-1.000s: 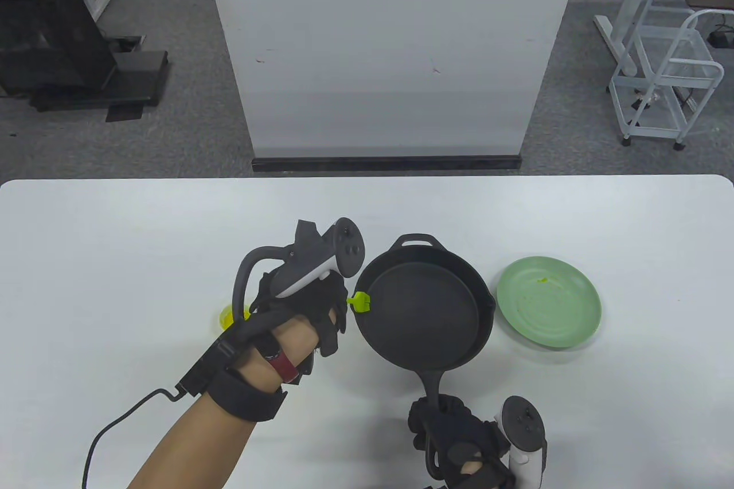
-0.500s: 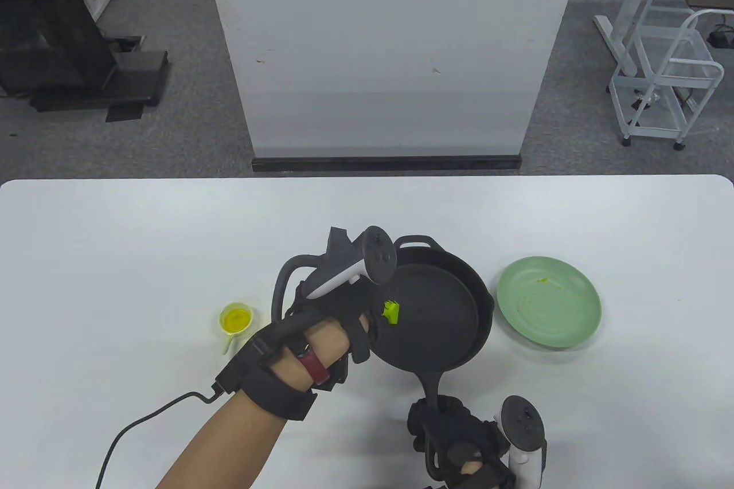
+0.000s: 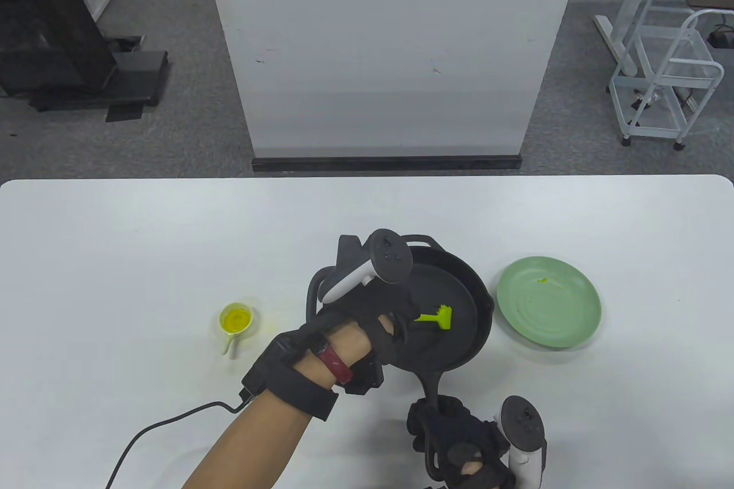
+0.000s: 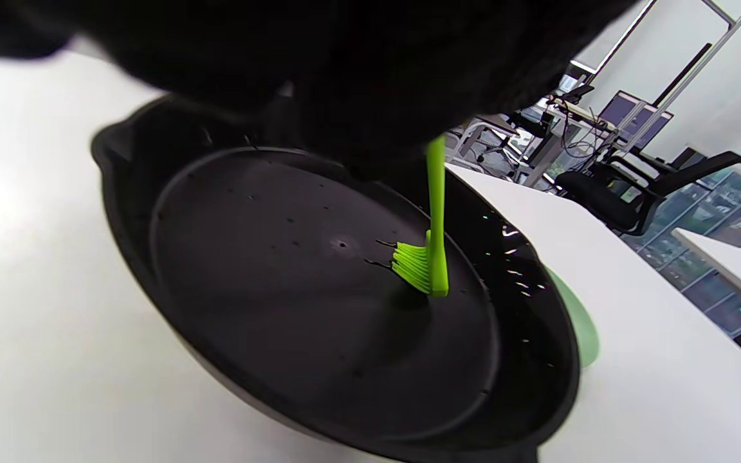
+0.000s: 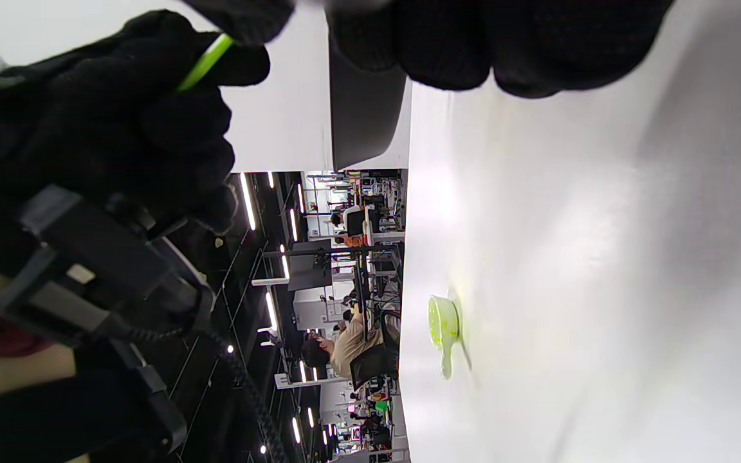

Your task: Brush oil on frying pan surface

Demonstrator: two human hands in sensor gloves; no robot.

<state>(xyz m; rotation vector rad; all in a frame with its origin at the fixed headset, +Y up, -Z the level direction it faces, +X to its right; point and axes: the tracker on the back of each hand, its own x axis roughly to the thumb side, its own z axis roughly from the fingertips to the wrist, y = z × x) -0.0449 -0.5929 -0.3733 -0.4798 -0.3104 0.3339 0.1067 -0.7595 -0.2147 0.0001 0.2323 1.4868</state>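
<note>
On the bench [image 3: 143, 237], the left hand [image 3: 375, 314] pinches the brush [image 3: 437, 317], bristles on the pan [image 3: 459, 282] floor, while the right hand's [image 3: 459, 449] grip curls round the pan's handle [image 3: 431, 383].

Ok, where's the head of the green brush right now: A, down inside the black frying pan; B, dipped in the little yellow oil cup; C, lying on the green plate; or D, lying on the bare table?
A: the left hand holds the green brush with its bristles down on the floor of the black frying pan, while the oil cup and green plate sit apart on either side.
</note>
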